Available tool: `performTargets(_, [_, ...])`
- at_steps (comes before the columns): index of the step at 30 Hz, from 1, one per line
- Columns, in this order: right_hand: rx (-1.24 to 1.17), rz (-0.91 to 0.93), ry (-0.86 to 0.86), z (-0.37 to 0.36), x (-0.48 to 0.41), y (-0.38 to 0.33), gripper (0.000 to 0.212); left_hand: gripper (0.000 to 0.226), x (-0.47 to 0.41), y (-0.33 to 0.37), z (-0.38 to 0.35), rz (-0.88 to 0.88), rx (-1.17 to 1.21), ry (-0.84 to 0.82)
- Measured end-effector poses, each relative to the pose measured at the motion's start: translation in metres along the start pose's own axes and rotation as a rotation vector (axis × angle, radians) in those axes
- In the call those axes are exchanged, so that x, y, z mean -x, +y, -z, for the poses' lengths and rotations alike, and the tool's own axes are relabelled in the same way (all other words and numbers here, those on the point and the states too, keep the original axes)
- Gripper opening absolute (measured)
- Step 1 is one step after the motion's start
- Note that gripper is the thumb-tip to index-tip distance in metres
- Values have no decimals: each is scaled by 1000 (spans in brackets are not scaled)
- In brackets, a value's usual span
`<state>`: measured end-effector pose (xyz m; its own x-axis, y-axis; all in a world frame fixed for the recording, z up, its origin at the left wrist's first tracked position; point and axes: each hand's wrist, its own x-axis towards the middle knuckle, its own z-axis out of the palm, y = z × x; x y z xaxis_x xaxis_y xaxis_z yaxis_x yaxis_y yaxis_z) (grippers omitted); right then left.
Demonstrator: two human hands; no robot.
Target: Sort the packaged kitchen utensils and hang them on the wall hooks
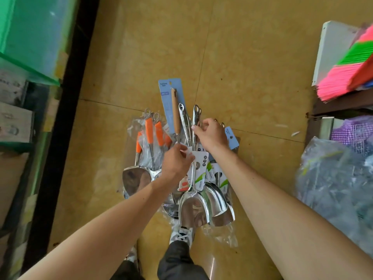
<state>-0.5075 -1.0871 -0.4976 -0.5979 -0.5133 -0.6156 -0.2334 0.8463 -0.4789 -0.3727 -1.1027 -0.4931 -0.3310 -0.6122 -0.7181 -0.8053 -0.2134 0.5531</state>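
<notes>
A pile of packaged kitchen utensils lies on the yellow floor in front of me. Steel scoops [203, 205] with white and green label cards sit at the pile's right. Orange-handled spatulas [150, 134] in clear plastic lie at its left. A wooden-handled utensil on a blue card [171, 98] points away from me. My left hand [175, 160] pinches a white label card [198, 156] on a scoop. My right hand [211, 134] grips the steel handles [194, 118] near their tops.
Green shelving [30, 47] with boxed goods runs along the left. On the right stand a white shelf [331, 49] with pink and green brooms [347, 75], and bagged goods [333, 184] below. My shoe [181, 235] stands just behind the pile.
</notes>
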Motion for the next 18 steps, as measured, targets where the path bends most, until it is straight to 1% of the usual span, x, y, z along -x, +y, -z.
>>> performTargets(3, [95,98,83,19,20,-4,57,49,3,19,18,-95,-128,98])
performTargets(6, [242,201,178,47,45,-12,70,66,15,54,45,-238,-421,173])
performTargets(9, [325,214,265,85,72,-23,77,78,37,99,74,-361,-636,226])
performTargets(13, [391,194,404,146,120,-39,81,81,80,162,100,-562,-796,240])
performTargets(18, [343,118,592,225,209,-43,84,80,164,239,112,-781,-927,242])
